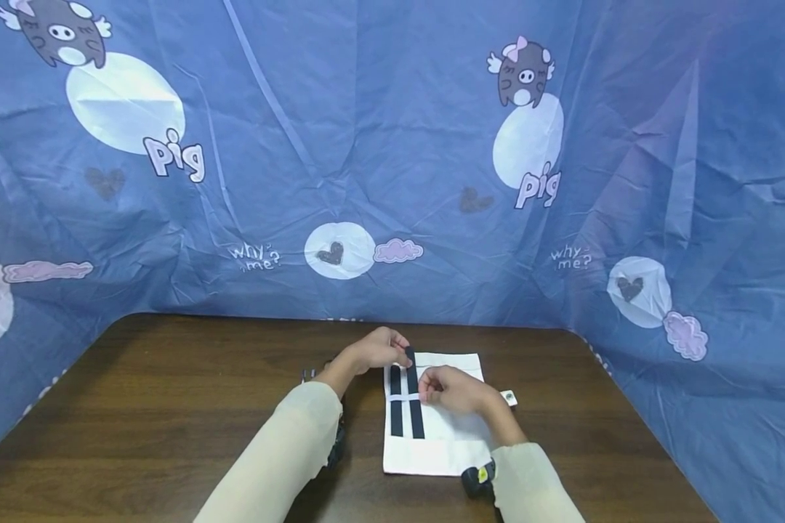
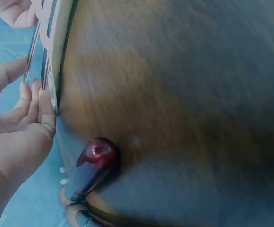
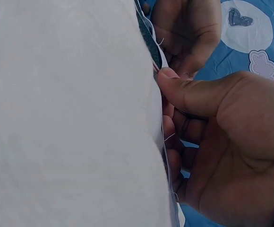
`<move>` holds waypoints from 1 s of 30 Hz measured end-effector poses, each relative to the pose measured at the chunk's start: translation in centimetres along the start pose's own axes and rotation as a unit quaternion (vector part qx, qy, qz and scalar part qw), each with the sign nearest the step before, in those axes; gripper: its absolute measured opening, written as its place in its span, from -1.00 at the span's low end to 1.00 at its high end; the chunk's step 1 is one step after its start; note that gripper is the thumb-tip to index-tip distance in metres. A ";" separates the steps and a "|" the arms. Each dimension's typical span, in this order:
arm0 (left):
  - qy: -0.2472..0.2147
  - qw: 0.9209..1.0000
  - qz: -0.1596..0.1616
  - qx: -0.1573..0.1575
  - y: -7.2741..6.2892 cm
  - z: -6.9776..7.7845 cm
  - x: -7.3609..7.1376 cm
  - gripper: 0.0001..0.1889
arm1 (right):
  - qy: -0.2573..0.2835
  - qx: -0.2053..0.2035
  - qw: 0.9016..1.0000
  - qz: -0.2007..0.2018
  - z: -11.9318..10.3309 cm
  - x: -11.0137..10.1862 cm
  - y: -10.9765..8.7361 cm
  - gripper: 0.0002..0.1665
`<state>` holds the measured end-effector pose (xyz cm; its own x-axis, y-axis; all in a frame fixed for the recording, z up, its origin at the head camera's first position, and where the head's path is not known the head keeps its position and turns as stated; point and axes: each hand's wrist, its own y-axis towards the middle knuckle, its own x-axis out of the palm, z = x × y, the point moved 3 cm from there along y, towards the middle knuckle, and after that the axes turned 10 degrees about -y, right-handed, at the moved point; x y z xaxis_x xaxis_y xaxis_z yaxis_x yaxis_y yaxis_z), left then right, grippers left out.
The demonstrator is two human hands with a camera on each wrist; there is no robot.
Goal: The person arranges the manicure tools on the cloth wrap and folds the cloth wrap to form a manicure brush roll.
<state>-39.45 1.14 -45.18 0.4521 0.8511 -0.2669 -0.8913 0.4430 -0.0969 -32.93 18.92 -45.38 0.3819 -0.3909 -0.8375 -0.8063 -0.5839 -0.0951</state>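
Note:
A white cloth holder (image 1: 438, 456) lies spread on the table, with a folded pocket along its near edge. Two flat dark strips (image 1: 396, 418) lie lengthwise on its left part, under a narrow white band (image 1: 402, 397). My left hand (image 1: 376, 351) pinches the far end of the right-hand dark strip (image 1: 416, 418); in the left wrist view that strip stands slightly raised off the cloth. My right hand (image 1: 454, 390) pinches the white band beside the strips. In the right wrist view, its thumb (image 3: 189, 92) presses against the fingers at the band, and the cloth hides part of the fingers.
Beyond the left hand, a glossy dark-red rounded object (image 2: 99, 153) lies on the wooden table (image 1: 170, 421), near brownish bristly tips (image 2: 71, 215). A small white tag (image 1: 509, 397) sticks out right of the cloth. A blue printed curtain (image 1: 392, 145) hangs behind the table.

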 end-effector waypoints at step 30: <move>0.042 0.999 -0.015 0.014 -0.1 0.1 0.0 -0.72 | 0.006 0.003 1.000 0.004 0.1 0.1 0.1 -0.81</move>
<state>-39.36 1.08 -45.09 0.4724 0.8118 -0.3434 -0.8759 0.4759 -0.0799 -33.06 18.92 -45.52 0.3808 -0.4033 -0.8321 -0.8122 -0.5760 -0.0925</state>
